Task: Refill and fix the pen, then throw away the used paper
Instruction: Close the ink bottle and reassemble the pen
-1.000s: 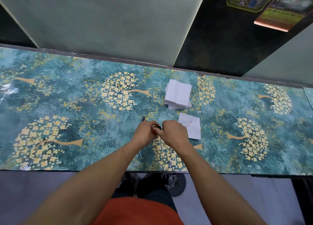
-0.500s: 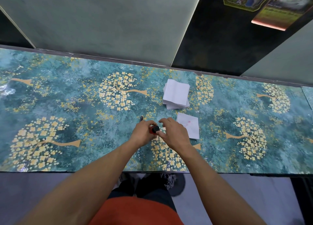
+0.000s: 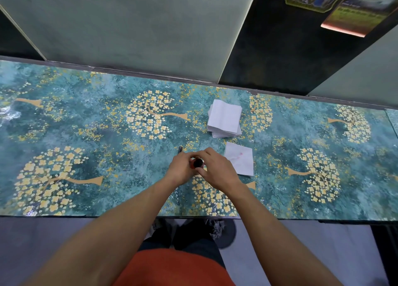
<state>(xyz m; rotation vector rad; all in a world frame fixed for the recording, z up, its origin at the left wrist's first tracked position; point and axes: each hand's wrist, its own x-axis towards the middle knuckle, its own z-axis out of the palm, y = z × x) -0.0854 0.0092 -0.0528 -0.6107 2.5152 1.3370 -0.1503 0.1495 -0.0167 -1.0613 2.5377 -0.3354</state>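
At the teal table (image 3: 86, 118) printed with yellow flowering trees, my left hand (image 3: 179, 170) grips a small red ink bottle with a black cap (image 3: 197, 163) while my right hand (image 3: 215, 170) pinches that cap. The slim black pen (image 3: 180, 149) lies just beyond my left hand. I judge the refill step underway. Right of the bottle lies 1 pink-stained white paper square (image 3: 239, 157); beyond it, a stack of white papers (image 3: 225, 118).
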